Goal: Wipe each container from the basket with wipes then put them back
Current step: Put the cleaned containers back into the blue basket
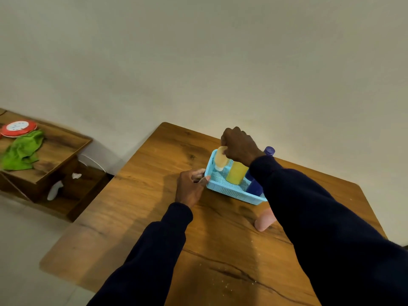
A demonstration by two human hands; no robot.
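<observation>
your right grip (239, 146) pinches the tube (221, 159) in the basket (231, 192) corner, left grip (192, 186) curled at its rim, hold unclear; yellow bottle (236, 173) and blue bottle (254, 186) inside, pink bottle (265, 219) on the surface (154, 217), so much seems left.

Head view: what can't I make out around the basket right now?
- Blue bottle in the basket: the right sleeve covers its middle, so only the cap and the lower part show.
- Pink thing on the table: the right sleeve hides its top, so I can't identify it.
- Left hand: too small to tell whether it holds anything or only steadies the basket.
- Tube in the right hand: the label is blurred.
</observation>
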